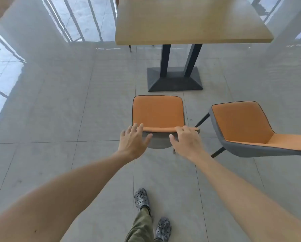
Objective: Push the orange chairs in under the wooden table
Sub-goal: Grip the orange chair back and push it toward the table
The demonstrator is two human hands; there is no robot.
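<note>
An orange chair with a grey shell stands on the floor in front of the wooden table, apart from its black pedestal base. My left hand rests on the left end of the chair's backrest top, fingers spread over the edge. My right hand lies on the right end of the same backrest, fingers curled over it. A second orange chair stands to the right, turned at an angle, away from the table.
Grey tiled floor all around. Glass walls with frames run along the left and far side. My feet in grey clogs stand behind the chair. More chair legs show beyond the table's far-left edge.
</note>
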